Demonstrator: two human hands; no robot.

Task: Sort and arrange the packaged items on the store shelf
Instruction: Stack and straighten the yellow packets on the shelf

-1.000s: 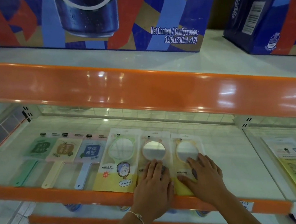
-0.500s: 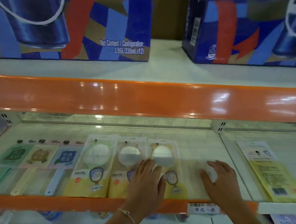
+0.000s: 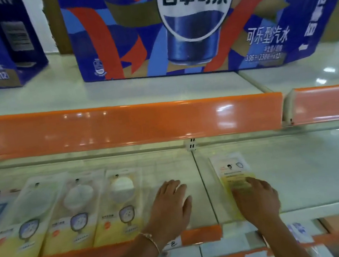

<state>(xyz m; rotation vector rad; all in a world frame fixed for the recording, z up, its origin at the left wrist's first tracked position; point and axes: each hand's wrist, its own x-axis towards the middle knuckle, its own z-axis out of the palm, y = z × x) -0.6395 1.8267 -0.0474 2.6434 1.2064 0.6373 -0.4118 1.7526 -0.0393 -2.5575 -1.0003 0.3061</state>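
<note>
Blue 百事可乐 carton (image 3: pixel 183 25), perhaps 330mL x12

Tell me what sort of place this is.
Most likely a shop aisle: tiered shelves with orange edge strips, boxed cola cases on the upper shelf, and flat packaged mirrors laid in a row on the lower one.

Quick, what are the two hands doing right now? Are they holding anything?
Left hand: open, flat on the bare shelf, holding nothing.
Right hand: open, fingers resting on the yellow packet, not gripping it.
</note>
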